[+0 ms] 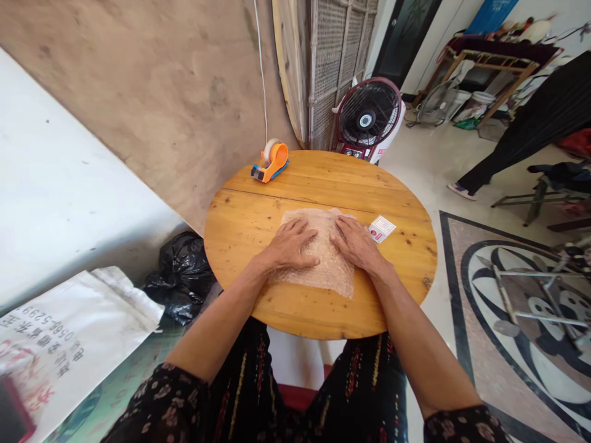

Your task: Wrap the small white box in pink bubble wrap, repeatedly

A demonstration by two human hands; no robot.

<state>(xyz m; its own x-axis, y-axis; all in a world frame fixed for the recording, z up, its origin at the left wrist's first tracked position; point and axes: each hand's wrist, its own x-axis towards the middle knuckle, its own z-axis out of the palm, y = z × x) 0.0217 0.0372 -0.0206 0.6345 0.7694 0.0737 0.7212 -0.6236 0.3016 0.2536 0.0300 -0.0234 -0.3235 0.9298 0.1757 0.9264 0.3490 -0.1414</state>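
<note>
A sheet of clear bubble wrap [323,261] lies flat on the round wooden table [240,246] in front of me. My left hand [293,246] rests on its left part, palm down with the fingers spread. On its upper right part lies my right hand [355,243], also flat with fingers apart. Just beyond the right hand sits a small white box with a red mark [381,229]. An orange tape dispenser [272,161] with a roll of tape stands at the far left edge of the table.
A red and white fan [369,120] stands behind the table. Black plastic bags [182,274] and a white printed sack [78,344] are at the left. A person's dark-trousered leg [512,135] shows at the right, near a folding stool [540,191]. A plywood board [152,92] leans at the left.
</note>
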